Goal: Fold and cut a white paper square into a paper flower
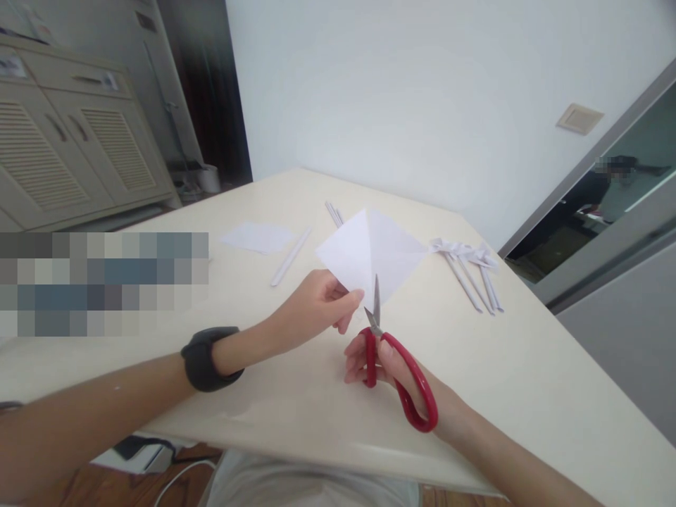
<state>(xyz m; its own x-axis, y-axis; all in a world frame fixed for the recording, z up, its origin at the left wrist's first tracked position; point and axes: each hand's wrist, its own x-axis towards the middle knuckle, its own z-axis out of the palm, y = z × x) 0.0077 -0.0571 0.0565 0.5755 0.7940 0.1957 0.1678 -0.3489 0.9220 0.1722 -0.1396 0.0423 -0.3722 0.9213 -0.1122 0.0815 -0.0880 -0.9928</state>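
Observation:
A creased white square of paper (346,250) is turned corner-down above the table, pinched near its lower left edge by my left hand (330,303). My right hand (383,359) has its fingers through the red handles of a pair of scissors (415,391). The scissors' blades are spread and point up at the paper's lower corner, one blade overlapping the sheet along its centre crease. Whether the blades have cut into it I cannot tell. A black band (211,358) is on my left wrist.
On the white table (264,422) lie loose paper sheets (258,237), a rolled paper stick (292,257), more sticks (332,213) behind the square, and folded paper pieces on sticks (470,271) at right. A wall stands behind; a cabinet (79,134) is at left.

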